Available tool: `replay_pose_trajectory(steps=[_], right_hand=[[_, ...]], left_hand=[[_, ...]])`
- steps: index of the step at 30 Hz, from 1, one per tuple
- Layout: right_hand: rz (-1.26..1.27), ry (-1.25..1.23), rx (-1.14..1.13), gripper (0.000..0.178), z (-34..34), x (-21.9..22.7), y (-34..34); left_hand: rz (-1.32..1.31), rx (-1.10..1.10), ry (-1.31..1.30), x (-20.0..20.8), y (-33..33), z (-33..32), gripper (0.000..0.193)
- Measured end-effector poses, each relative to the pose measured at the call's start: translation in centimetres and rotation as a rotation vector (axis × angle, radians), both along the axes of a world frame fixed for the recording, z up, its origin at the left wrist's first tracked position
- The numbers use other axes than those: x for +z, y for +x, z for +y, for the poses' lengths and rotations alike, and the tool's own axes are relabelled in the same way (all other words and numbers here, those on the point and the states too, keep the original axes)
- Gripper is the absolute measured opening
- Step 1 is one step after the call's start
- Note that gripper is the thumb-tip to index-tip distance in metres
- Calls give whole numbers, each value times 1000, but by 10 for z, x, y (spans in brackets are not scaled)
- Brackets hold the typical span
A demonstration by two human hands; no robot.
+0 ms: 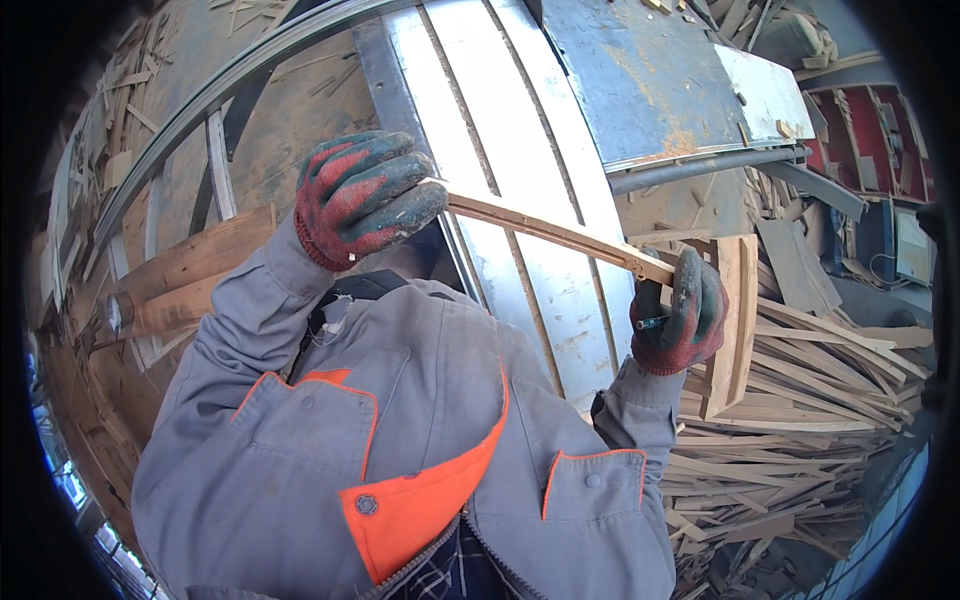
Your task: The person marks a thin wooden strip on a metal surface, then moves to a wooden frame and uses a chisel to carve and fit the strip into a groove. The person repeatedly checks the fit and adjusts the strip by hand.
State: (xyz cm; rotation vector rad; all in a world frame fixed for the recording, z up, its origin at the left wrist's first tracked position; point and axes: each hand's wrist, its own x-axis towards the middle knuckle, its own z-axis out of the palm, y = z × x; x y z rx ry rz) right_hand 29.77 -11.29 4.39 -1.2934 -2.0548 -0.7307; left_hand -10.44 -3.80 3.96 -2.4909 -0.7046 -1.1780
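Observation:
A narrow wooden strip [545, 230] with a groove along its length spans the space in front of my chest, tilted down to the right. My left hand [370, 195], in a red and dark green work glove, is closed round its left end. At the other end, my right hand [685, 315], gloved the same way, grips the strip with fingers and thumb. A thin dark pen-like stick [652, 322] also pokes out of the right glove; its exact kind is unclear. Beneath the strip lies a pale metal machine table [530, 130] with two long slots.
Beside my right hand stands a short wooden board [732, 320]. A large heap of thin offcuts [800, 440] covers the floor at the right. Planks [190, 280] lie near my left arm, and a curved metal rail [220, 85] runs behind them. A blue-grey sheet-metal surface [650, 80] adjoins the table.

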Motion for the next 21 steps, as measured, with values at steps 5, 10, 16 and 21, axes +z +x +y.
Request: replay_pose_trajectory(steps=[5, 10, 16, 21], right_hand=[[45, -18, 56, 51, 3, -2, -3], [56, -3, 50, 47, 5, -7, -12], [271, -127, 41, 34, -17, -41, -16], [414, -401, -198, 44, -80, -80, -36]], left_hand=[[45, -6, -81, -1, -4, -2, 47], [18, 8, -46, -12, -9, -2, 47], [130, 65, -169, -19, 3, -1, 50], [215, -107, -319, -39, 29, 18, 50]])
